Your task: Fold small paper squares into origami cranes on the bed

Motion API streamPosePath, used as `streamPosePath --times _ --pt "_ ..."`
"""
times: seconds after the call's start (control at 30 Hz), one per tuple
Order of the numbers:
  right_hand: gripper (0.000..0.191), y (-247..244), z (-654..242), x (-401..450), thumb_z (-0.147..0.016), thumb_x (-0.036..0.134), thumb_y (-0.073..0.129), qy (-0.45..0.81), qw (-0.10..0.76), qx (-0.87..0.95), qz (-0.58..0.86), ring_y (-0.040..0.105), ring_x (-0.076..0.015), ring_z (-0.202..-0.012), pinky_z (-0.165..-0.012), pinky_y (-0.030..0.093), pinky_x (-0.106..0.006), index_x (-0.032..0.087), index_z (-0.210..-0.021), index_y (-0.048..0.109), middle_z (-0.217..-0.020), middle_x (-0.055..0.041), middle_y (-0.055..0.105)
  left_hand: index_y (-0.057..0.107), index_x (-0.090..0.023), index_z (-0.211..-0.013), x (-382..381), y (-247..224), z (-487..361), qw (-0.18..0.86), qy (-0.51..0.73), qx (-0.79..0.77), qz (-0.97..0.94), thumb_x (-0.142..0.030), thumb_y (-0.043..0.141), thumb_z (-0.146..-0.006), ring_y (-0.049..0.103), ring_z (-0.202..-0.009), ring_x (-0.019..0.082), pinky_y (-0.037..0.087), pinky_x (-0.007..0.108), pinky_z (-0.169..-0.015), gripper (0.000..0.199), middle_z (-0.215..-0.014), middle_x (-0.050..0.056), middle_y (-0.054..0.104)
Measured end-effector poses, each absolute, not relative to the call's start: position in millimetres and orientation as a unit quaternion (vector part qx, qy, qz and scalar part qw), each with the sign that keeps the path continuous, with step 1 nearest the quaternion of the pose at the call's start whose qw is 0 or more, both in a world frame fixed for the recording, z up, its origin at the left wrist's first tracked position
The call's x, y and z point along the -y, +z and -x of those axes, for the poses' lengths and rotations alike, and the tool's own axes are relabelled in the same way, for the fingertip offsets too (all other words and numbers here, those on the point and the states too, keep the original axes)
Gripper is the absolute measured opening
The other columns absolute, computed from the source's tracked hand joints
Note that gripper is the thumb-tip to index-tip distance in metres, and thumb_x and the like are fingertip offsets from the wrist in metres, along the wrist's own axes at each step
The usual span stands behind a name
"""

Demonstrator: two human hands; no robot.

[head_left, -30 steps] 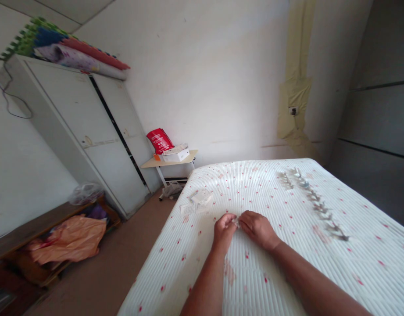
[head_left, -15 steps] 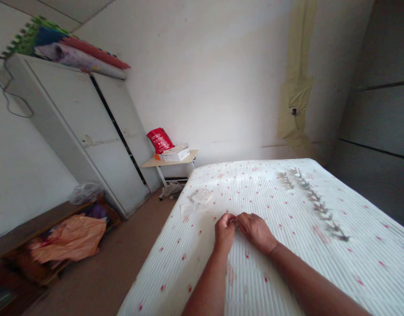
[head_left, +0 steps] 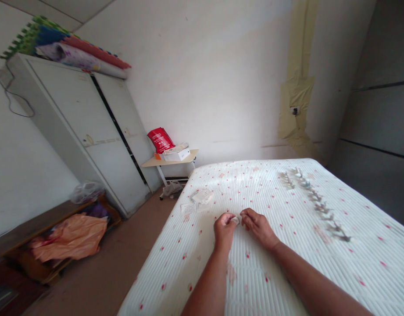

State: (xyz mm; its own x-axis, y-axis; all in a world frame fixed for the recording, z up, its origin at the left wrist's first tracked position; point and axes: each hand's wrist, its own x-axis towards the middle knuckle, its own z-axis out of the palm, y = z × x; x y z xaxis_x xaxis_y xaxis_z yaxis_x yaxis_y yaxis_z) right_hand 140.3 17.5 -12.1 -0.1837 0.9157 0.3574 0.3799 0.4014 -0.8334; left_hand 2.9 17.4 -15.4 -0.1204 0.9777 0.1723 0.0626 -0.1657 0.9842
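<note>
My left hand [head_left: 224,228] is closed in a pinch on a small greyish-white folded piece of paper [head_left: 236,220], just above the bed. Just right of that piece, my right hand [head_left: 259,228] has loosely bent fingers, a little apart, and I see nothing held in them. Beyond my left hand, thin printed paper sheets [head_left: 202,197] lie near the bed's left edge. On the right side, several small folded paper figures [head_left: 316,202] with pointed parts stand in a long row, with a shorter row beside its far end.
The bed [head_left: 261,263] has a white ribbed cover with red dots. Behind it to the left, a small table [head_left: 151,163] carries a red bag [head_left: 160,139] and a white box [head_left: 180,154]. A grey cabinet [head_left: 73,114] and an orange plastic bag [head_left: 70,237] are further left.
My right hand has moved slightly right, away from my left hand, and its fingers have loosened. The small folded paper now shows between the hands, still in my left fingers.
</note>
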Motion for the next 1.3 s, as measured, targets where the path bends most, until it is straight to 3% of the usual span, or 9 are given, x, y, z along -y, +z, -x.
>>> streamPosePath --times 0.23,0.6,0.9,1.3 --pt "0.029 -15.7 -142.8 -23.6 -0.076 0.045 0.048 0.394 0.465 0.639 0.469 0.043 -0.0096 -0.048 -0.048 0.036 -0.022 0.018 -0.074 0.057 -0.055 0.0034 0.049 0.06 -0.012 -0.067 -17.9 -14.3 -1.1 0.446 0.568 -0.492 -0.486 -0.031 0.06 -0.06 0.043 -0.049 0.008 0.033 0.018 -0.049 0.021 -0.051 -0.003 0.05" --pt "0.027 -18.0 -142.9 -24.9 -0.07 0.043 0.058 0.483 0.469 0.624 0.397 0.043 -0.0088 -0.052 -0.053 0.035 -0.022 0.016 -0.074 0.062 -0.058 0.003 0.052 0.059 -0.012 -0.063 -16.0 -11.5 -1.3 0.467 0.559 -0.475 -0.494 -0.028 0.06 -0.057 0.045 -0.05 0.008 0.035 0.018 -0.049 0.017 -0.053 -0.002 0.053" --pt "0.029 -21.4 -144.2 -25.6 -0.068 0.042 0.062 0.509 0.461 0.61 0.396 0.043 -0.0079 -0.052 -0.053 0.035 -0.022 0.015 -0.08 0.062 -0.062 0.0021 0.054 0.06 -0.012 -0.061 -12.8 -6.0 -3.0 0.476 0.551 -0.478 -0.491 -0.027 0.058 -0.06 0.043 -0.046 0.007 0.036 0.018 -0.047 0.016 -0.049 -0.003 0.05" --pt "0.03 -11.8 -140.9 -21.4 -0.067 0.045 0.06 0.483 0.46 0.62 0.413 0.042 -0.0087 -0.052 -0.052 0.035 -0.023 0.016 -0.073 0.06 -0.058 0.0027 0.052 0.062 -0.011 -0.065 -13.2 -9.3 -2.2 0.473 0.539 -0.474 -0.511 -0.028 0.058 -0.06 0.043 -0.047 0.008 0.034 0.019 -0.047 0.018 -0.049 -0.002 0.051"
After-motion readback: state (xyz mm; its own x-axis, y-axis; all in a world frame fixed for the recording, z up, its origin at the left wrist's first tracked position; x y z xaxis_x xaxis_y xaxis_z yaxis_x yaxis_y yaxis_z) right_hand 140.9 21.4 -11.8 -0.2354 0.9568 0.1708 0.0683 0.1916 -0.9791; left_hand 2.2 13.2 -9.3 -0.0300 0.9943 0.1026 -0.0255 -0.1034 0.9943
